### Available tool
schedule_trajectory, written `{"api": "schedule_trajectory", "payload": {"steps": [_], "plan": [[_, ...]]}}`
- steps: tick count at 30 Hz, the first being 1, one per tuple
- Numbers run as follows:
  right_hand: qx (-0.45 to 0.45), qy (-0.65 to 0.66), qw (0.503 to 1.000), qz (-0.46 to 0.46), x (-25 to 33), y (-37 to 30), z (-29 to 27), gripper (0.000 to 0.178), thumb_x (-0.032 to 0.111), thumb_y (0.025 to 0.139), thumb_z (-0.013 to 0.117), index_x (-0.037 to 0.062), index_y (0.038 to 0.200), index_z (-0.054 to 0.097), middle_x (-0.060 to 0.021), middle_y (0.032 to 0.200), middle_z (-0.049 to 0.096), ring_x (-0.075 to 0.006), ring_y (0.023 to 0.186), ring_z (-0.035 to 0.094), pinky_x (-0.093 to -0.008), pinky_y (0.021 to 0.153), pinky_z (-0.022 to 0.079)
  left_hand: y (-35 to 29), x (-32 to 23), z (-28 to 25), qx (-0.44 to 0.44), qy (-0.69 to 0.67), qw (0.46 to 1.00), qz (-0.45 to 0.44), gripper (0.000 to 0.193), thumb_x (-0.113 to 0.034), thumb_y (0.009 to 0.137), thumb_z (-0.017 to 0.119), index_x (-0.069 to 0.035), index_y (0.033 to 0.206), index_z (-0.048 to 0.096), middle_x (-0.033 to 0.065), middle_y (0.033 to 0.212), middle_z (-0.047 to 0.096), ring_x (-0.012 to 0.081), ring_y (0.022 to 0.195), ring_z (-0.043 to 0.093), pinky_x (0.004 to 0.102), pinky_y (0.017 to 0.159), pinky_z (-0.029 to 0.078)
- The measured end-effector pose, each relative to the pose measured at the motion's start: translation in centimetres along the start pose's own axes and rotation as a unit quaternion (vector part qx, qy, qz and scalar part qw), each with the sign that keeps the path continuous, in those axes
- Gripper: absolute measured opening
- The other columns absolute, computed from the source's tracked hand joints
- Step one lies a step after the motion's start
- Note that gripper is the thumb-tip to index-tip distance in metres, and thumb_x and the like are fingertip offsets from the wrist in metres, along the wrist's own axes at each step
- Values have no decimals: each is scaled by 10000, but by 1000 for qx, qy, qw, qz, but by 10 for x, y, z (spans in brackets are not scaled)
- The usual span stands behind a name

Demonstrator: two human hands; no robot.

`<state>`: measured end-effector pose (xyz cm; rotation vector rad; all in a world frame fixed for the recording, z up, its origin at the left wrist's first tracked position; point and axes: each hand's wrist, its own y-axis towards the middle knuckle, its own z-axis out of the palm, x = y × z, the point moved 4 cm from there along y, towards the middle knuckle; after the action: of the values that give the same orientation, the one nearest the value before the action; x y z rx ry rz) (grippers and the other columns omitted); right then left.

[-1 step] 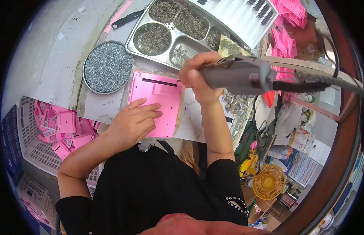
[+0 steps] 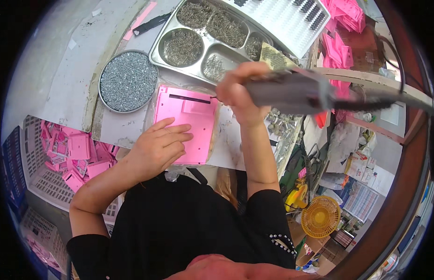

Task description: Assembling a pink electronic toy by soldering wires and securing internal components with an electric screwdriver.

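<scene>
The left hand (image 2: 156, 148) is resting on the left side of the pink plate (image 2: 201, 135). The right hand (image 2: 242, 95) is gripping a big grey tool (image 2: 284, 92) just right of the plate. A shiny tray (image 2: 236, 56) is sitting above the plate, and little silver screws (image 2: 128, 81) are lying left of it.

The panel (image 2: 200, 128) lies on the surface (image 2: 228, 154) before the person, left hand (image 2: 160, 149) on its left side, right hand (image 2: 242, 95) by its far right corner, around the power driver (image 2: 287, 91). Left of the panel sits the dish (image 2: 124, 112) (screws (image 2: 129, 80) in it); behind, the compartment tray (image 2: 156, 57); right of that, the slotted tray (image 2: 291, 30). Left of the surface, a crate (image 2: 49, 185) holds loose parts (image 2: 79, 147).
</scene>
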<state>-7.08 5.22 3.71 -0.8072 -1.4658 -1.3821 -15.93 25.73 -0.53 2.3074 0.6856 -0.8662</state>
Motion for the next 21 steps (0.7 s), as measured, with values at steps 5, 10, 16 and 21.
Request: {"api": "schedule_trajectory", "payload": {"steps": [5, 10, 16, 21], "plan": [[49, 233, 969, -68, 72, -10, 27, 324, 175, 926, 780, 66, 1119, 544, -59, 670, 574, -200, 594, 562, -335, 558, 493, -1, 2, -8, -84, -79, 992, -49, 153, -62, 865, 765, -74, 1001, 697, 80, 1100, 756, 254, 1119, 709, 518, 1121, 444], [59, 242, 968, -25, 72, -30, 59, 268, 181, 933, 772, 62, 1055, 565, -70, 646, 584, -215, 554, 550, -355, 532, 479, 4, -5, -20, -139, -88, 983, -82, 187, -57, 814, 821, -76, 958, 704, 60, 960, 766, 216, 971, 746, 523, 1104, 455], [59, 189, 980, 0, 68, -20, 79, 289, 298, 956, 762, 126, 1011, 537, 18, 572, 525, -154, 473, 524, -316, 442, 435, -7, 5, -28, -156, -101, 978, -90, 177, -38, 804, 816, -81, 933, 702, 66, 980, 772, 227, 977, 749, 551, 1129, 416], [69, 245, 965, 62, 61, -16, 86, 240, 154, 930, 768, 83, 1030, 561, -66, 662, 582, -219, 595, 560, -365, 563, 483, -11, 9, -42, -171, -9, 984, -41, 203, -79, 779, 840, -82, 913, 688, 54, 961, 762, 215, 927, 747, 551, 1115, 420]]}}
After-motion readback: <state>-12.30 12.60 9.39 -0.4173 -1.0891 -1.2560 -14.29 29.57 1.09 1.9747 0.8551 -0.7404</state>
